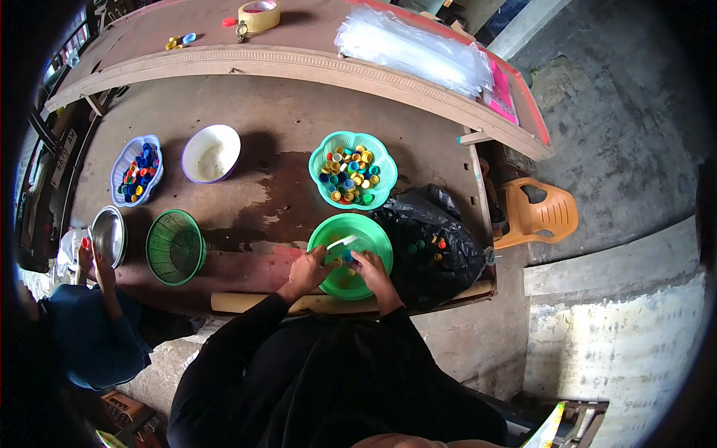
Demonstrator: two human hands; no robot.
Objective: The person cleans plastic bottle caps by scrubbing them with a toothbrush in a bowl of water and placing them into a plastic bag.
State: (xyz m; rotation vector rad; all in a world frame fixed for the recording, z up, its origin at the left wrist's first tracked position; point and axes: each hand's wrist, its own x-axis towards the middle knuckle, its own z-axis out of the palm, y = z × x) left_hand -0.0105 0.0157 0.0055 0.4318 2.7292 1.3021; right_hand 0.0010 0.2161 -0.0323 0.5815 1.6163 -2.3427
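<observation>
My left hand (305, 272) is closed around a small white brush (342, 243), which looks like a toothbrush, over the green basin (314, 240). Close beside it, my right hand (375, 273) pinches a blue bottle cap (348, 255) above the same basin. A few yellowish caps (344, 283) lie in the basin below my hands. Behind it stands a mint-green scalloped bowl (317, 161) piled with several gold, blue, white and green caps. On a black plastic bag (463, 272) to the right lie several more caps (437, 257).
At left are a co-worker's hands (102, 270) with a red cap, a metal bowl (113, 231), a green basket (151, 250), a white bowl (211, 153) and a lavender basket (116, 175) of caps. A raised shelf (299, 63) bears tape (259, 16) and plastic bags (411, 52). An orange chair (549, 213) stands right.
</observation>
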